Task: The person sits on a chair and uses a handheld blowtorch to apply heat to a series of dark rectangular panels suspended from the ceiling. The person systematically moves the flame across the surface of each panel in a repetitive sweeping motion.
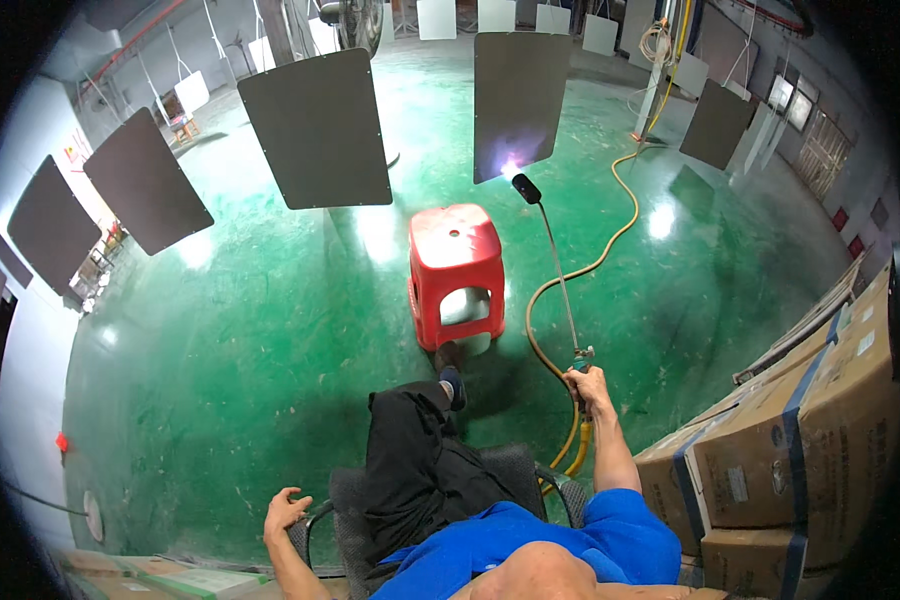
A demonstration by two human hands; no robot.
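Observation:
My right hand (591,390) is wrapped round the handle of a gas torch (558,262), a long thin metal tube ending in a black burner head. A bright violet-white flame (511,165) at the burner meets the lower part of a dark grey hanging panel (523,95). A yellow hose (542,352) leads from the handle area across the floor. By the armrest of the chair (347,515) I sit in, my left hand (287,510) is held with loosely bent, parted fingers and nothing in it.
A red plastic stool (456,240) stands ahead, my foot beside its base. More dark panels hang in a row, one left of centre (320,130) and one at the right (717,125). Cardboard boxes (755,470) are stacked close on my right. The floor (220,380) is green.

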